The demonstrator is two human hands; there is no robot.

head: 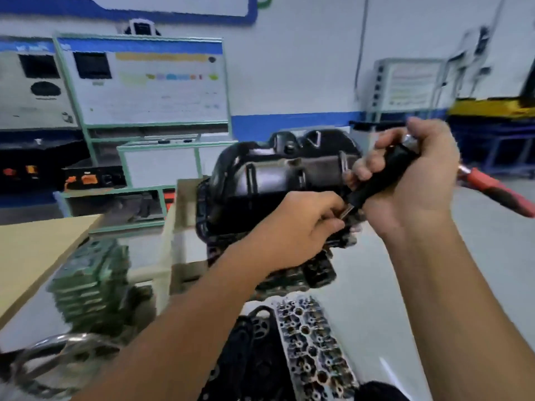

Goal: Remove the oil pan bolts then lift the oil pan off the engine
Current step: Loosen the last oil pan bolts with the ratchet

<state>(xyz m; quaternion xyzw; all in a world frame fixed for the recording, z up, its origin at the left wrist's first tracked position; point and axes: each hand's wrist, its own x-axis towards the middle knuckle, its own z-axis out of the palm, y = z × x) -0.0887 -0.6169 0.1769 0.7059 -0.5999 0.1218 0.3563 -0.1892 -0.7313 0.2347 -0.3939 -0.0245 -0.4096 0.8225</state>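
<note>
oil pan [278, 180]: glossy black metal | tool handle [385, 172]: matt black | cylinder head [315, 345]: rough grimy metal

A cylinder head [314, 347] lies just below the engine [272, 198], open floor [477, 233] to its right.

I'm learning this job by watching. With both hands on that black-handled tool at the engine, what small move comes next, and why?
Probably turn the handle to loosen the bolt. The right hand grips the black-handled tool, the left hand steadies its metal tip at the edge of the oil pan, which sits on the engine. The bolt itself is hidden.
</note>
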